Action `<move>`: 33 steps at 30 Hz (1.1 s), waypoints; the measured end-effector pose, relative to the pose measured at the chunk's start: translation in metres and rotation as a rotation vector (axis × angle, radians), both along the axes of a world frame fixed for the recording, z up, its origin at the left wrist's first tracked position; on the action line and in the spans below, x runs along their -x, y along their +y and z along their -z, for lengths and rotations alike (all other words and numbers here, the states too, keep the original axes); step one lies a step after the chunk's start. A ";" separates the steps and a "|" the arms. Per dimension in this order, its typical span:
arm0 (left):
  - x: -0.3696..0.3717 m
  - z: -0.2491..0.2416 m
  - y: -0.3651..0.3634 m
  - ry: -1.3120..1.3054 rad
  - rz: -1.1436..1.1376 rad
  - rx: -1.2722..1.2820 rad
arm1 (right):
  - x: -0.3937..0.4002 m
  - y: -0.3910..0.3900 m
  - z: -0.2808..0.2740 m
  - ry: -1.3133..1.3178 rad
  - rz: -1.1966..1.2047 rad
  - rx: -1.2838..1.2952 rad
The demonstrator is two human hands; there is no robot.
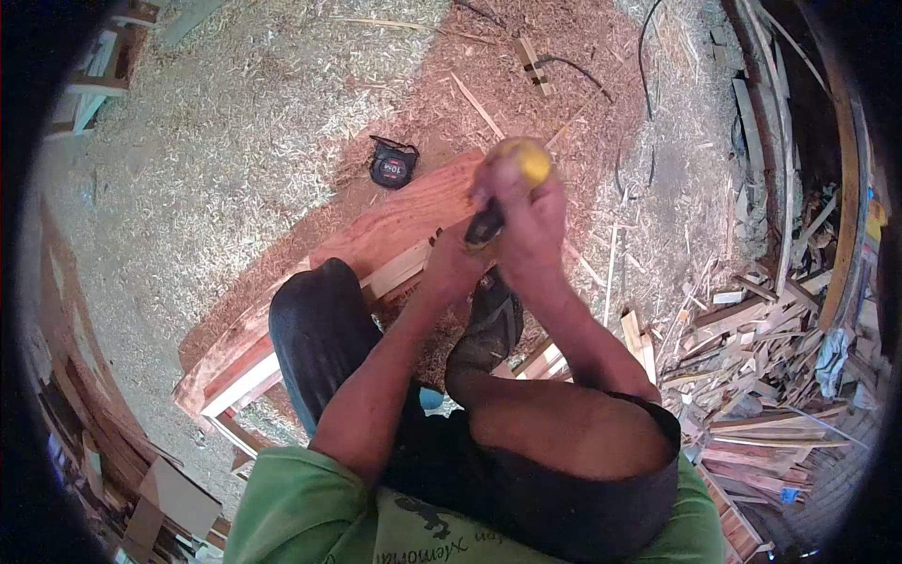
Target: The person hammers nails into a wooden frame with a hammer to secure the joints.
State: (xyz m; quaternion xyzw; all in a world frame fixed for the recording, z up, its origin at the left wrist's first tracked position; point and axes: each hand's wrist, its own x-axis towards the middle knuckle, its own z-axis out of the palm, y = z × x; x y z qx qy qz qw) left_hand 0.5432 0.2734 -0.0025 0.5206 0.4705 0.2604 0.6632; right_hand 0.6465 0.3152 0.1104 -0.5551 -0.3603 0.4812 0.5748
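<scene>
My right hand (531,211), smeared by motion, is closed around a yellow-and-black tool (536,166) whose rounded yellow end sticks out above the fingers. Its kind is hidden by the grip and the blur. Just below and to the left, my left hand (456,268) is closed at the edge of a reddish wooden board (404,211). A dark piece (484,226) shows between the two hands; what the left fingers hold is not clear. The board lies slantwise beyond my knee, with paler timber (399,270) along its near side.
A black tape measure (393,164) rests beside the board's far edge. Wood shavings (282,113) cover the ground. A notched wood block (534,68) and dark cord (644,66) lie farther off. Scrap wood (752,348) is heaped on the right, and boards (94,461) lie at lower left.
</scene>
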 end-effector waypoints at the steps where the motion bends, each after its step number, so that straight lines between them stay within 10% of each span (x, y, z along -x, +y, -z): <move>1: 0.004 0.003 -0.003 -0.022 0.001 -0.014 | 0.008 -0.010 -0.008 -0.005 -0.071 0.003; 7: 0.008 0.014 -0.024 -0.243 -0.124 0.160 | 0.003 -0.039 -0.040 0.059 -0.424 -0.032; 14: -0.059 0.013 0.011 0.570 0.218 -0.019 | -0.112 0.035 0.043 0.680 0.248 0.180; 28: -0.059 0.016 0.006 0.506 0.246 -0.052 | -0.161 0.016 0.068 0.768 0.103 0.110; 33: -0.051 0.001 0.003 0.476 0.288 -0.038 | -0.187 -0.012 0.108 0.959 0.402 0.113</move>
